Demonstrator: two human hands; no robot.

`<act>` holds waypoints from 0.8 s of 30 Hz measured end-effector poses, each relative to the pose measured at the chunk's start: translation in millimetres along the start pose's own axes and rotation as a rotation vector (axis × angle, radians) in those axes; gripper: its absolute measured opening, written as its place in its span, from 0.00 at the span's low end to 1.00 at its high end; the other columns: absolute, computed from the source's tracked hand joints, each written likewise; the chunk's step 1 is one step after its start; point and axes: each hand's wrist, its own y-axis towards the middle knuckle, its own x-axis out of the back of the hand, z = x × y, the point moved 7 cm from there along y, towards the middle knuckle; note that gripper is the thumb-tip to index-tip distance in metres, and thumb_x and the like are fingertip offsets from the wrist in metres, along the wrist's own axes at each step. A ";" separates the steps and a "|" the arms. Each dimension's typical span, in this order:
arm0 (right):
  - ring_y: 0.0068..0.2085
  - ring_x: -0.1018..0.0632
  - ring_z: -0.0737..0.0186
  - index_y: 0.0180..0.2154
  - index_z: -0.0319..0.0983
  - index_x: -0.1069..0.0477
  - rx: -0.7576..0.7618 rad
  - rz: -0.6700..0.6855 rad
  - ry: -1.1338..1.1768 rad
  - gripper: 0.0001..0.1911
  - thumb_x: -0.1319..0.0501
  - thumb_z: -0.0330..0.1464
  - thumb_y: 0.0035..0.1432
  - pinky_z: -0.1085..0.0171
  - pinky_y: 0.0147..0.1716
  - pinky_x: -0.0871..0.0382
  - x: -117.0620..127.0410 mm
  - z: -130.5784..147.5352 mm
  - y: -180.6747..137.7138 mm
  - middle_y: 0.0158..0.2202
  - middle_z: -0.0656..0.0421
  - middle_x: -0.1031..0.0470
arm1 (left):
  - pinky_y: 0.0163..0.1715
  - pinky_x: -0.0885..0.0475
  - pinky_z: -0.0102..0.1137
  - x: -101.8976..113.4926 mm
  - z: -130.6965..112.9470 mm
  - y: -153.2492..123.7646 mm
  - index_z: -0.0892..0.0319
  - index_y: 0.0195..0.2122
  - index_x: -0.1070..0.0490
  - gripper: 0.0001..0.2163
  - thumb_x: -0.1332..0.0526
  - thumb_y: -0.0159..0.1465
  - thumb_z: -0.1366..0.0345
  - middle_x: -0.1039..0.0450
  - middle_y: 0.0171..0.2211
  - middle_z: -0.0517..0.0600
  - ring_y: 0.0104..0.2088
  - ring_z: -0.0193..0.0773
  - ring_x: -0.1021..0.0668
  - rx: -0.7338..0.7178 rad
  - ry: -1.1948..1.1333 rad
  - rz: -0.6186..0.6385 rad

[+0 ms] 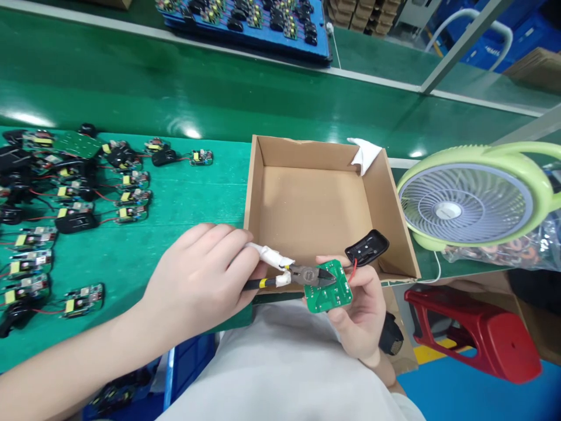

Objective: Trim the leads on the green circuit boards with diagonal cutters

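Note:
My left hand (pixel 205 275) is wrapped round the taped handles of a pair of cutting pliers (pixel 307 275). The pliers' jaws lie over the back of a green circuit board (pixel 326 295), near its soldered side. Between thumb and fingers, my right hand (pixel 362 307) grips that board by its edges. A red wire joins the board to a black plastic housing (pixel 367 247), which rests above my right fingers. Whether the jaws are biting on a lead is too small to tell.
Beyond my hands stands a shallow cardboard box (pixel 313 199) with a white scrap (pixel 364 155) on its corner. Several wired circuit boards (pixel 131 197) lie at left. A green fan (pixel 467 202) is at right, a red stool (pixel 477 333) below. A blue tray (pixel 245 41) sits on the shelf.

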 end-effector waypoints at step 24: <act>0.59 0.21 0.50 0.46 0.49 0.30 -0.136 -0.019 0.138 0.13 0.29 0.36 0.63 0.47 0.55 0.22 0.2 -12.1 0.7 0.54 0.55 0.22 | 0.31 0.32 0.37 -2.9 4.7 0.5 0.58 0.29 0.32 0.11 0.45 0.70 0.68 0.23 0.32 0.56 0.32 0.43 0.26 -0.010 -0.068 -0.075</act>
